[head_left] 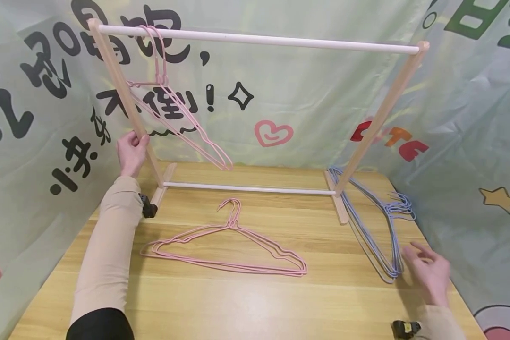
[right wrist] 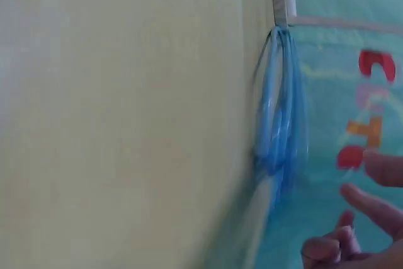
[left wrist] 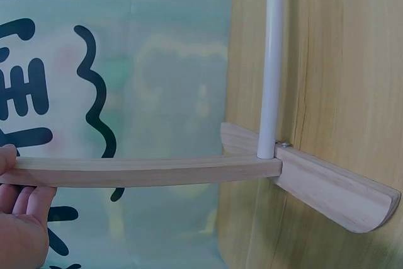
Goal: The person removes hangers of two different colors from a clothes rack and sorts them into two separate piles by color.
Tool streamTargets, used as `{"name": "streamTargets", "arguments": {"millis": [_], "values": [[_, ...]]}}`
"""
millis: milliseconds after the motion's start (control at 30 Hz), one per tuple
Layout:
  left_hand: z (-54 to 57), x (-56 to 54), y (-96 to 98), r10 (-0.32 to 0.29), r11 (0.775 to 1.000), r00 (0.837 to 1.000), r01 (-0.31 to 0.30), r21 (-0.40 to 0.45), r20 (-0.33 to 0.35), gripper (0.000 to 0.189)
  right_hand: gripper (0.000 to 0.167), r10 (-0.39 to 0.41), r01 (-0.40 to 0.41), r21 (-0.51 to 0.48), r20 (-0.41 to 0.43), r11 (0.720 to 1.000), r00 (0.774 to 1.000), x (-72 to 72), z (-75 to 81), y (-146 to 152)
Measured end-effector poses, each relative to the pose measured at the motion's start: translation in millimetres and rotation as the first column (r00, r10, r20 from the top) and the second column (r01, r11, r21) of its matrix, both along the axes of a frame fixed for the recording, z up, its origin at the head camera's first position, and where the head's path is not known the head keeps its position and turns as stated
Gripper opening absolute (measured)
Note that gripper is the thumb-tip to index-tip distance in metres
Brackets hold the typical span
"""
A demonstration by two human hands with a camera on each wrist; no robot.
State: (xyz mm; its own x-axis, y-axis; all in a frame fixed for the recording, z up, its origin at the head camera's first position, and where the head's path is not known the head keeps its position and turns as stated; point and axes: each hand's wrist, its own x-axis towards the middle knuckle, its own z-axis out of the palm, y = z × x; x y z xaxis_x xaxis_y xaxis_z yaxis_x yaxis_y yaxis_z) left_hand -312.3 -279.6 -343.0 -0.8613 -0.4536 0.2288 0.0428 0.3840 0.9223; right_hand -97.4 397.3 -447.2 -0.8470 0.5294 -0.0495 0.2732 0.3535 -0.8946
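My left hand [head_left: 132,152] grips the left wooden post [head_left: 118,82] of a clothes rack about halfway up; the left wrist view shows thumb and fingers around the post [left wrist: 145,171]. Over on the right, my right hand [head_left: 431,274] is beside a bundle of blue hangers [head_left: 388,236], its thumb and index finger apart and nothing between them. Those hangers lie on the table against the rack's right foot. Two pink hangers [head_left: 195,125] hang at the left end of the white top rail [head_left: 255,38]. More pink hangers [head_left: 233,271] lie stacked on the table before the rack.
The wooden table [head_left: 246,307] carries the rack, whose lower white bar [head_left: 246,189] runs between its wooden feet [head_left: 340,210]. A printed cloth backdrop [head_left: 314,94] stands close behind and along both sides.
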Motion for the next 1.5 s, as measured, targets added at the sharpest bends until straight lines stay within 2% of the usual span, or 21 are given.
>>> {"name": "streamTargets", "arguments": {"millis": [67, 100, 133, 167, 200, 267, 333, 367, 400, 500, 633, 700, 867, 967, 1000, 1067, 1167, 1233, 1300, 1400, 1500], "values": [[0.7, 0.3, -0.7, 0.003, 1.000, 1.000, -0.003, 0.000, 0.001, 0.037, 0.020, 0.100, -0.094, 0.181, -0.019, 0.979, 0.995, -13.6, 9.8, -15], [1.0, 0.6, -1.1, 0.005, 1.000, 1.000, -0.005, -0.002, 0.000, 0.037, 0.028, 0.187, -0.176, 0.204, -0.034, 0.963, 0.982, -22.0, 16.1, -25], [1.2, 1.3, -1.5, 0.006, 1.000, 1.000, -0.006, -0.003, -0.001, 0.037, 0.034, 0.282, -0.264, 0.227, -0.054, 0.938, 0.958, -31.5, 22.8, -36], [1.4, 1.8, -2.0, 0.007, 1.000, 1.000, -0.007, -0.001, -0.001, 0.037, 0.037, 0.385, -0.361, 0.232, -0.064, 0.903, 0.921, -41.2, 30.5, -50], [1.6, 2.3, -2.5, 0.008, 1.000, 1.000, -0.008, 0.000, 0.000, 0.037, 0.038, 0.480, -0.452, 0.239, -0.075, 0.859, 0.874, -51.9, 37.9, -66], [2.1, 2.8, -3.3, 0.002, 1.000, 1.000, -0.002, 0.007, 0.008, 0.038, 0.036, 0.636, -0.607, 0.220, -0.092, 0.764, 0.767, -73.2, 52.6, -102], [2.0, 3.5, -3.6, -0.001, 1.000, 1.000, 0.001, 0.016, 0.009, 0.038, 0.033, 0.751, -0.727, 0.189, -0.120, 0.660, 0.650, -94.7, 65.4, -142], [2.1, 3.7, -3.7, -0.002, 1.000, 1.000, 0.002, 0.020, 0.012, 0.038, 0.033, 0.790, -0.771, 0.169, -0.133, 0.614, 0.599, -105.4, 71.6, -163], [1.7, 3.8, -4.0, -0.002, 1.000, 1.000, 0.002, 0.019, 0.011, 0.038, 0.032, 0.814, -0.802, 0.148, -0.152, 0.579, 0.560, -115.2, 78.1, -184], [-0.3, 3.0, -5.1, -0.002, 1.000, 1.000, 0.002, 0.016, 0.012, 0.039, 0.032, 0.846, -0.853, 0.100, -0.225, 0.513, 0.483, -142.7, 98.9, -245], [-3.5, -0.5, -4.6, -0.012, 0.999, 1.000, 0.011, 0.037, 0.014, 0.039, 0.034, 0.849, -0.892, 0.026, -0.322, 0.450, 0.419, -168.7, 123.7, -309], [-4.0, -0.8, -3.1, -0.017, 0.999, 1.000, 0.017, 0.040, 0.014, 0.039, 0.037, 0.852, -0.917, -0.044, -0.354, 0.396, 0.385, -175.5, 132.1, -329], [-2.0, 1.2, -0.5, -0.018, 1.000, 1.000, 0.018, 0.025, 0.013, 0.038, 0.039, 0.846, -0.934, -0.237, -0.407, 0.267, 0.344, -182.8, 144.4, -356], [-1.0, 1.4, 0.1, -0.019, 0.999, 1.000, 0.019, 0.028, 0.004, 0.037, 0.035, 0.842, -0.933, -0.278, -0.425, 0.228, 0.332, -183.5, 146.4, -362], [-0.9, 1.3, 0.3, -0.019, 0.999, 1.000, 0.019, 0.027, 0.001, 0.037, 0.034, 0.841, -0.932, -0.285, -0.428, 0.223, 0.331, -183.6, 146.5, -363], [-1.0, 1.0, 0.7, -0.021, 0.999, 1.000, 0.021, 0.025, -0.002, 0.036, 0.033, 0.833, -0.927, -0.302, -0.435, 0.223, 0.342, -183.2, 146.9, -364], [-1.6, 0.3, 1.0, -0.022, 0.999, 1.000, 0.022, 0.023, -0.007, 0.036, 0.032, 0.802, -0.902, -0.357, -0.450, 0.243, 0.393, -182.5, 147.8, -365], [-2.0, -0.4, 0.7, -0.021, 1.000, 1.000, 0.021, 0.022, -0.010, 0.036, 0.026, 0.775, -0.880, -0.399, -0.458, 0.259, 0.436, -182.6, 148.5, -364], [-2.1, -0.8, 0.5, -0.017, 1.000, 1.000, 0.017, 0.020, -0.011, 0.035, 0.027, 0.754, -0.865, -0.427, -0.467, 0.265, 0.462, -183.1, 148.8, -362], [-1.8, -1.2, 0.0, -0.012, 1.000, 1.000, 0.012, 0.017, -0.012, 0.036, 0.036, 0.739, -0.860, -0.433, -0.480, 0.269, 0.473, -184.4, 148.5, -359], [-1.1, -1.4, -0.2, -0.009, 1.000, 1.000, 0.009, 0.014, -0.013, 0.035, 0.026, 0.730, -0.864, -0.414, -0.491, 0.284, 0.476, -184.2, 148.8, -357]]}}
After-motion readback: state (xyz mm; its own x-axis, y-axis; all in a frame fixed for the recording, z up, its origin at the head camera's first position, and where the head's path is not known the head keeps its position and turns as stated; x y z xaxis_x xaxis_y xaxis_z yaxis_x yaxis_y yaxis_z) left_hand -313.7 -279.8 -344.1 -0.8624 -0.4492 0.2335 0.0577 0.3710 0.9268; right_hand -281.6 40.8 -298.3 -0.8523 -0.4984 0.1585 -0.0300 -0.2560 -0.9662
